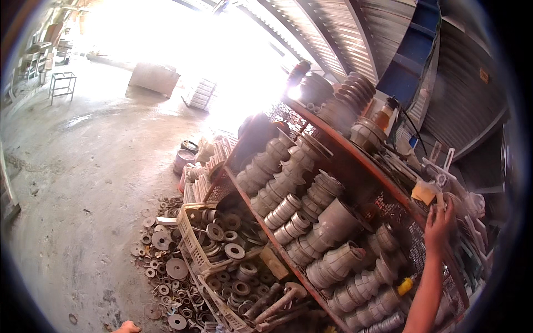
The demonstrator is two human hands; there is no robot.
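The right hand [440, 222] reaches up to the top shelf [355, 155] of the rack, its fingers [442, 204] spread loosely on small parts there beside a yellow pad [424, 192], whether they grip one I cannot tell, while grey fittings [333, 222] fill the shelf below.

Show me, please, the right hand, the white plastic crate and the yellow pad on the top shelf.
right hand [440, 223], head view, back of the hand
white plastic crate [187, 236], head view, its left wall
yellow pad [425, 192], head view, its middle

small orange rectangular sign [484, 75] on the corrugated wall at upper right, writing too small to tell
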